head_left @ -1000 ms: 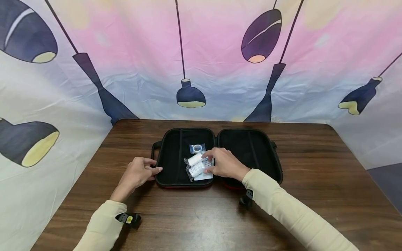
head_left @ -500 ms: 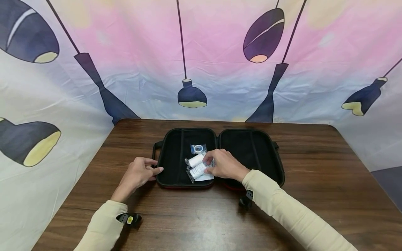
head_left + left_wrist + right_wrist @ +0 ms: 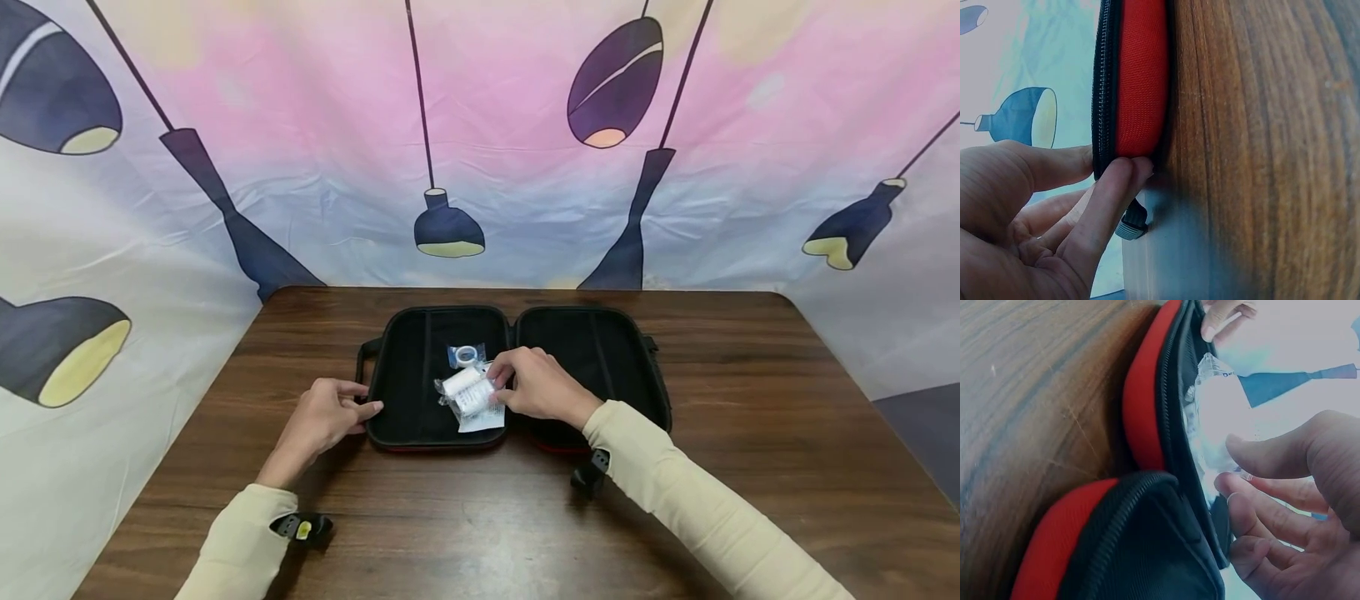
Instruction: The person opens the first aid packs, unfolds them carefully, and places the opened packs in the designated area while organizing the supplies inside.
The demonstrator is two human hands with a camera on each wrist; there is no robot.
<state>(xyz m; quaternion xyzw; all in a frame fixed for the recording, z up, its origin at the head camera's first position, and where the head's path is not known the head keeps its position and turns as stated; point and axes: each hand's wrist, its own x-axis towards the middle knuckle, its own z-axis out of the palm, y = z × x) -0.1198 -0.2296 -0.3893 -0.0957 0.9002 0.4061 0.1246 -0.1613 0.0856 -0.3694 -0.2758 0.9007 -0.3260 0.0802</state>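
A black-lined zip case [image 3: 401, 392] with a red outside [image 3: 1141, 81] lies unfolded on the table. My left hand [image 3: 322, 421] grips its left edge, thumb at the zip rim and fingers against the red side. With thumb and fingertips, my right hand [image 3: 543, 385] pinches a clear-wrapped white bandage roll [image 3: 474, 398] above the left half; the right wrist view shows the bandage roll [image 3: 1219, 406] washed out by glare. Just behind it lies another wrapped white roll [image 3: 459, 382]. A flat white packet [image 3: 480, 419] and a bagged tape ring [image 3: 466, 356] are also in the left half.
The right half of the case [image 3: 577, 337] lies open under my right forearm, with a divider strip across its lining. A carry handle [image 3: 365, 354] sticks out at the left. Behind the wooden table [image 3: 480, 517] hangs a cloth printed with lamps [image 3: 450, 225].
The bandage roll in my right hand has turned to a steeper angle, baring more of the flat packet. My left hand stays at the case edge. The head view has shifted slightly.
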